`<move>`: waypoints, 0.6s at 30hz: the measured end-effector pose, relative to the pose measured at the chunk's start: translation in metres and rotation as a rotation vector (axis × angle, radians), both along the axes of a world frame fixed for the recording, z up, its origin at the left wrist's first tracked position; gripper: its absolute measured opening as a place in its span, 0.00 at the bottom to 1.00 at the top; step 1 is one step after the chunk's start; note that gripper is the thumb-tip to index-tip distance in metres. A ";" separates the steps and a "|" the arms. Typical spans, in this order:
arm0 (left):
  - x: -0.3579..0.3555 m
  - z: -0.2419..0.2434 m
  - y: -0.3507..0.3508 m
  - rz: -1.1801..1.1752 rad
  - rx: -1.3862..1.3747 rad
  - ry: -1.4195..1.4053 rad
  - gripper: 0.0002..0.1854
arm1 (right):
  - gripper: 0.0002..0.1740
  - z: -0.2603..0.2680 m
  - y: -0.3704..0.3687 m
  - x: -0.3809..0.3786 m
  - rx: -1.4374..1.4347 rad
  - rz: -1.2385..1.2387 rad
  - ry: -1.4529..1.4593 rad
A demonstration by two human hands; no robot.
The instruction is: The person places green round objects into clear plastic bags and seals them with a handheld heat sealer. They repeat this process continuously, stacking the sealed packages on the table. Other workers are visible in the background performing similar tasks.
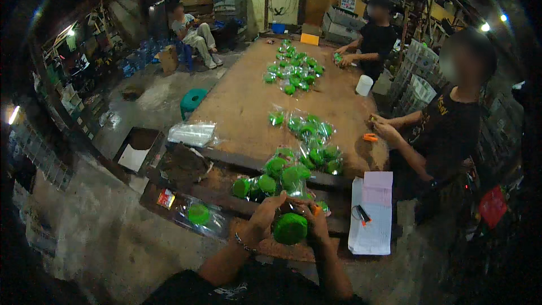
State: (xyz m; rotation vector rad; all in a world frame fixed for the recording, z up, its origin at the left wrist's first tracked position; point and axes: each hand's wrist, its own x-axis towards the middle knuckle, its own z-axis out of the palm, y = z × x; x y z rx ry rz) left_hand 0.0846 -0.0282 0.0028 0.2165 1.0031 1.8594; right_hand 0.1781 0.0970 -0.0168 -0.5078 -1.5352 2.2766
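Just before my body, my left hand (264, 216) and my right hand (315, 220) grip the top of a clear plastic bag from both sides. A round green item (290, 228) with a rough surface hangs below my fingers in that bag. Something small and orange (316, 210) shows at my right fingers; what it is cannot be made out. Beyond my hands lies a pile of bagged green items (275, 167). To the left, another bagged green item (199, 214) lies flat by a red and yellow packet (166, 198).
Papers (370, 220) with a black and orange tool lie at right. Clear plastic bags (192, 134) are stacked at the left of the wooden table (237, 93). More bagged items (294, 65), a white cup (364, 85) and two standing co-workers line the far right. A green stool (193, 99) stands left.
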 end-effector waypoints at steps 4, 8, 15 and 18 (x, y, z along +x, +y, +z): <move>-0.023 0.001 -0.001 -0.018 0.050 0.108 0.18 | 0.09 0.014 -0.007 -0.019 0.783 -0.187 0.219; -0.043 -0.005 0.000 0.172 0.118 0.496 0.13 | 0.09 0.019 -0.013 -0.034 0.806 -0.179 0.270; -0.055 -0.033 0.001 0.004 -0.273 0.531 0.12 | 0.08 0.010 -0.014 -0.050 0.528 -0.188 0.227; -0.054 -0.040 0.007 -0.249 -0.057 0.296 0.15 | 0.11 0.010 -0.013 -0.049 0.567 -0.199 0.291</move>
